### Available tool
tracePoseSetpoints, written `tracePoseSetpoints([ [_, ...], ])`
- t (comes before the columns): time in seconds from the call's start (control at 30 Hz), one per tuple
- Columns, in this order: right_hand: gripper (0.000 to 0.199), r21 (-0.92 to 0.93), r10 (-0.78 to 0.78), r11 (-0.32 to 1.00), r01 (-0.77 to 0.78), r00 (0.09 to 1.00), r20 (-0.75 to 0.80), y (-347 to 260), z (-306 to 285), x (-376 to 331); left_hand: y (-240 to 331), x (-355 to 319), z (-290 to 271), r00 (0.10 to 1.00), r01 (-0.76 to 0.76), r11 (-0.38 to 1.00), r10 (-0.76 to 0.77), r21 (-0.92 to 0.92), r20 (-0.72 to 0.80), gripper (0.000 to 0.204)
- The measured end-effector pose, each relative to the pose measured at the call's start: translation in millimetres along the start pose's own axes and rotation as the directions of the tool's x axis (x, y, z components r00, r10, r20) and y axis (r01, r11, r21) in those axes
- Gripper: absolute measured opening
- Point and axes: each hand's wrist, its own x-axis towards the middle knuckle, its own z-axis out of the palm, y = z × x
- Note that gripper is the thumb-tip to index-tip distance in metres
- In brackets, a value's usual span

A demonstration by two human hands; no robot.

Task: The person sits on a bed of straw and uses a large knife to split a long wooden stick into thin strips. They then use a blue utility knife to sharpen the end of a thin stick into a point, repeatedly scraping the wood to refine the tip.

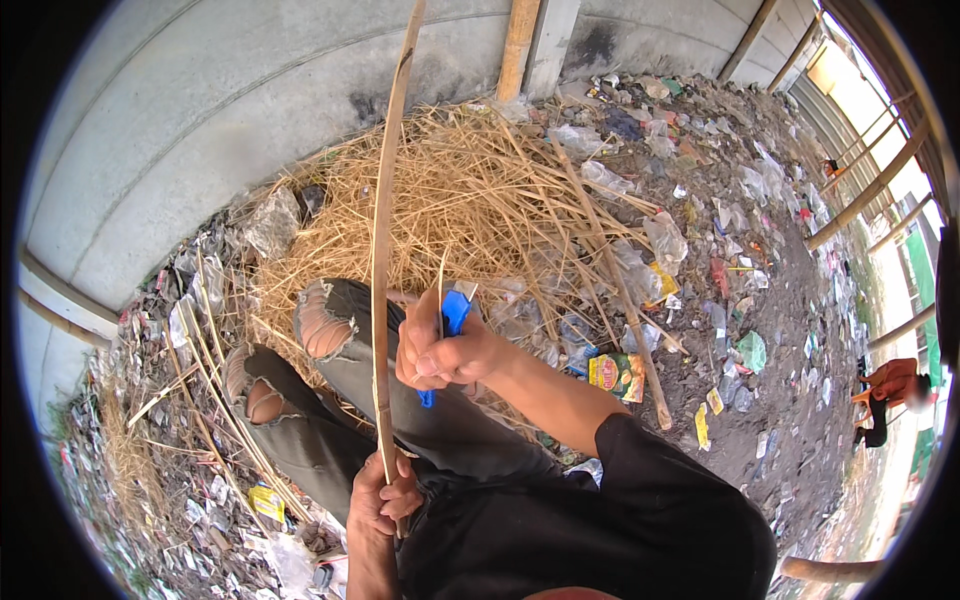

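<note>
A long bamboo strip [383, 220] stands nearly upright in front of me, its top running out past the upper edge of the view. My left hand [385, 495] is closed around its lower end, close to my lap. In my closed right hand [445, 345] is a blue utility knife [457, 314], its short blade showing above the fingers and the blue tail below them. This hand is just right of the strip; whether it touches it I cannot tell. A thin sliver [442, 272] sticks up by the right fingers.
Beyond my knees lies a heap of bamboo shavings [450, 190]. Several split strips [235, 410] lie at left, and a longer pole [620, 290] at right. Litter covers the ground. A grey wall [230, 100] rises behind; a person in orange [890, 385] is at far right.
</note>
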Motion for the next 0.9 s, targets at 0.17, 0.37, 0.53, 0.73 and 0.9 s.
tracePoseSetpoints([
  [0.17,0.028,-0.410,-0.013,0.904,-0.119,0.952,-0.305,-21.7,-2.6,4.8,9.8,0.1,19.4,0.869,-0.330,0.841,0.448,0.428,-0.209,0.052],
  [0.37,0.016,-0.909,-0.155,0.286,-0.303,0.921,-0.356,-17.0,13.5,10.3,4.9,8.8,21.3,0.696,-0.404,0.635,0.680,0.659,-0.228,0.051],
  [0.53,0.024,-0.891,-0.109,0.303,-0.338,0.917,-0.384,0.3,6.9,5.4,4.9,12.2,32.9,0.658,-0.428,0.594,0.721,0.682,-0.215,0.044],
  [0.73,0.028,-0.888,-0.083,0.270,-0.371,0.910,-0.406,17.9,8.6,4.3,7.8,13.0,33.8,0.649,-0.399,0.570,0.729,0.718,-0.218,0.036],
  [0.9,0.019,-0.856,-0.036,0.291,-0.428,0.889,-0.457,18.4,27.6,3.8,7.4,13.5,29.3,0.652,-0.381,0.564,0.725,0.732,-0.219,0.034],
])
